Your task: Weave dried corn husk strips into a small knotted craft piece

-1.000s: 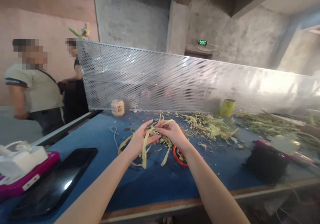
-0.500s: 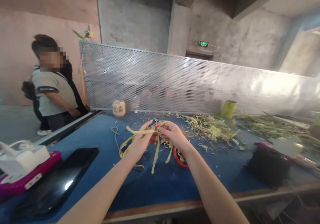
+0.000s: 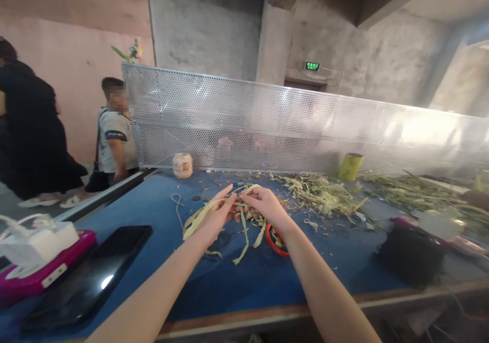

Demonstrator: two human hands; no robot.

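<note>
Hands [image 3: 244, 208] among husk strips [image 3: 214, 215], red ring [image 3: 275, 238]

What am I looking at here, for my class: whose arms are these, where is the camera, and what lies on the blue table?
The camera sits on a person's head and looks forward and down, so the two bare arms are that person's own. The left hand and right hand meet over a blue table, both gripping pale dried leaf strips that hang down. Under the right wrist lies a red ring. Further back are a loose pile of leaf scraps, a ball of twine and a yellow cup by a perforated metal screen. At the left lie a black phone and a pink case. Two other people stand beyond.
</note>
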